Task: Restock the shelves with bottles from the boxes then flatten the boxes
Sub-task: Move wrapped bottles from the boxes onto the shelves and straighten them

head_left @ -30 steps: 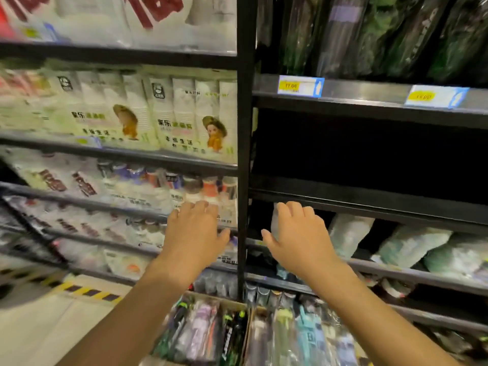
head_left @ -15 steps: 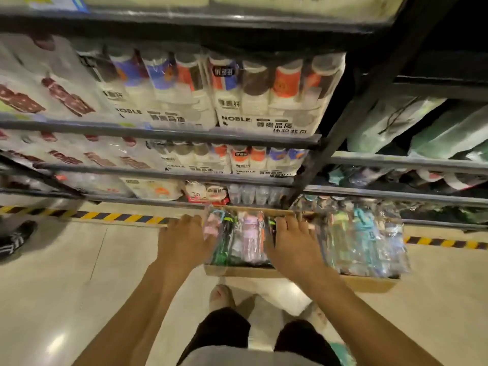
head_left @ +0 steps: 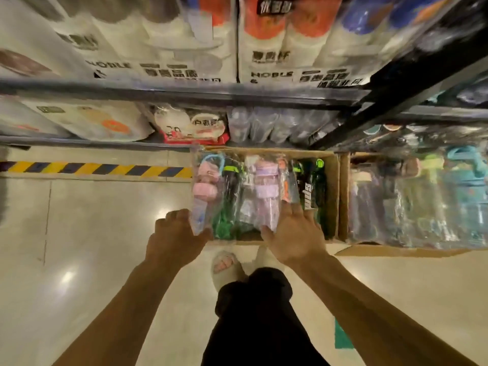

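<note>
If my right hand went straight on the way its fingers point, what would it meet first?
The right hand would likely meet the wrapped bottles in the cardboard box first; its fingertips look nearly on the wrapping, though depth is unclear.

Two cardboard boxes stand side by side at centre and right: a left box (head_left: 332,196) and a right box (head_left: 343,196). The left box shows one pink bottle (head_left: 204,190), one purple bottle (head_left: 265,188) and at least two dark green-lidded bottles (head_left: 232,191); the right box's bottles blur past counting. Two hands show lower centre, left hand (head_left: 174,239) and right hand (head_left: 295,239). Two NOBLE packs (head_left: 274,75) fill the top.
</note>
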`<state>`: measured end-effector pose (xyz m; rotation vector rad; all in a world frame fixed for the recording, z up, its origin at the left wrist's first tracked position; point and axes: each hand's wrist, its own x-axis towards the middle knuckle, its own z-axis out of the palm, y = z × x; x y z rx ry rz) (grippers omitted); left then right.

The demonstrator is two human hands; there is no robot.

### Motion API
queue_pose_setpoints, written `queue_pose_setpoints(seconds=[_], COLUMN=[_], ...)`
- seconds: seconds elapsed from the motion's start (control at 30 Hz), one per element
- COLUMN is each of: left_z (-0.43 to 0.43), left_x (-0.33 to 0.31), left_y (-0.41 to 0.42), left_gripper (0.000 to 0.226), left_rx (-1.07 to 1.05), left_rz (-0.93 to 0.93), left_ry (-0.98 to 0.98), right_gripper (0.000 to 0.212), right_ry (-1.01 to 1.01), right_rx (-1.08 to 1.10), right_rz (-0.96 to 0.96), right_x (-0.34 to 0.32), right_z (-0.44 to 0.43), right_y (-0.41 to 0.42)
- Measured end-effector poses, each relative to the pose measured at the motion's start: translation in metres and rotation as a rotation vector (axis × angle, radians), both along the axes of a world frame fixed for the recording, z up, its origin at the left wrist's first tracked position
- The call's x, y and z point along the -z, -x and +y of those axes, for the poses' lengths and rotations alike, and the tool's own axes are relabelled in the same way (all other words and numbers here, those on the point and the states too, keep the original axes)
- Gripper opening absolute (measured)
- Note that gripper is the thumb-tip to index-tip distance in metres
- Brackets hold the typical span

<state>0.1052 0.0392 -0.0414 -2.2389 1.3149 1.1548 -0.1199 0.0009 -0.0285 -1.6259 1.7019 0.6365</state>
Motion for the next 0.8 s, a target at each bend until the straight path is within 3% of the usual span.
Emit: queue_pose_setpoints(seconds=[0.2, 0.33, 0.47, 0.63, 0.8], left_z=[-0.009, -0.012, -0.008, -0.001, 0.001], left_x=[0.144, 0.199, 0.220, 0.224, 0.221], left_y=[-0.020, -0.020, -0.016, -0.005, -0.002], left_gripper=[0.105, 0.102, 0.085, 0.088, 0.080], left_rx=[-0.248, -0.373, -0.373, -0.314, -0.383], left_rz=[0.033, 0.132, 0.138, -0.027, -0.008], left_ry=[-0.006, 0.048, 0.120, 0.178, 0.204], right_gripper=[0.104, 0.112, 0.118, 0.121, 0.100], right_ry=[0.015, -0.009, 0.045, 0.064, 0.101], right_rx=[0.225, 0.433, 0.573, 0.651, 0.778], right_rz=[-0.009, -0.024, -0.004, 0.028, -0.078], right_x=[0.147, 0.219, 0.260, 0.277, 0.284], right_z=[-0.003, -0.003, 0.001, 0.000, 0.000], right_y=[-0.012, -0.013, -0.019, -0.017, -0.024])
